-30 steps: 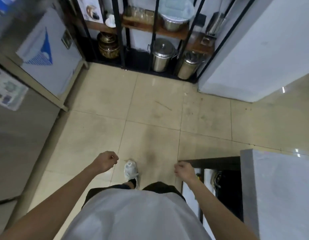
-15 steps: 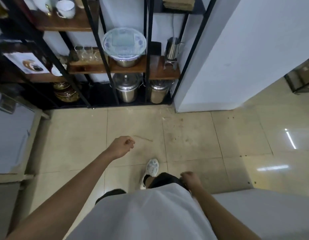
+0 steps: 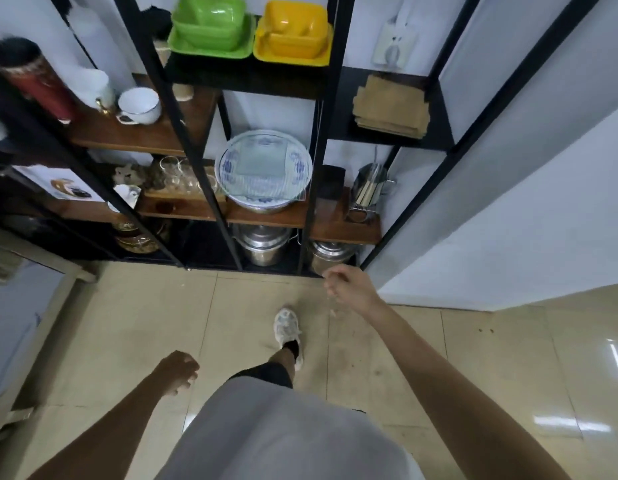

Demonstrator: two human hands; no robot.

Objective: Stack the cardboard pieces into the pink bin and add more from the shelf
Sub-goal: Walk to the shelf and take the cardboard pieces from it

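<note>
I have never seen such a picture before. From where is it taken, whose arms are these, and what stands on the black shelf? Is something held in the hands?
There is no machine here. A person wears a wide-angle camera on the head, so the picture looks forward and down over their own body: the grey shirt, the two bare arms and one white shoe on the tiled floor.

The left hand hangs low beside the body. The right hand is raised toward the black shelf. Both hands hold nothing.

On the shelf, at the right, lies a stack of cardboard pieces; these are what the task needs. Nearby stand a green tray, a yellow tray, a white cup, a blue-patterned plate and steel pots at the bottom. The pink bin is not in view.
</note>
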